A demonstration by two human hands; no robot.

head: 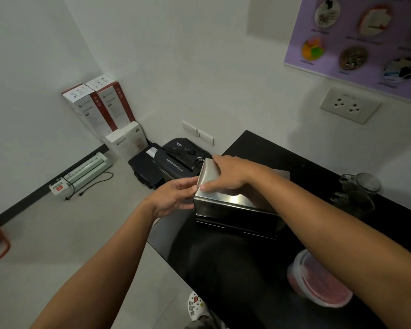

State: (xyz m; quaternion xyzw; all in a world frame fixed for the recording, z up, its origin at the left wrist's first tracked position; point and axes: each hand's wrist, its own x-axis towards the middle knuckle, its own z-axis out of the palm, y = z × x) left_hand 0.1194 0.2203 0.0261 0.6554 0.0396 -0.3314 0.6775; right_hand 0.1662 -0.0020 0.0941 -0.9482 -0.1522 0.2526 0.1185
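Observation:
A shiny steel box (pixel 233 205) with a dark lower front stands near the left end of a black counter (pixel 223 262). My right hand (pixel 226 174) lies over its top left corner, fingers curled over the edge and thumb against the left end. My left hand (pixel 173 198) touches the box's left end from the side, fingers loosely bent; whether it grips the metal I cannot tell.
Two glass mugs (pixel 358 191) stand at the counter's far right and a lidded plastic tub (pixel 318 281) with pink contents sits near the front. On the floor beyond are a paper shredder (pixel 176 157), a laminator (pixel 81 174) and stacked cartons (pixel 100 105). A wall socket (pixel 349 105) is above the counter.

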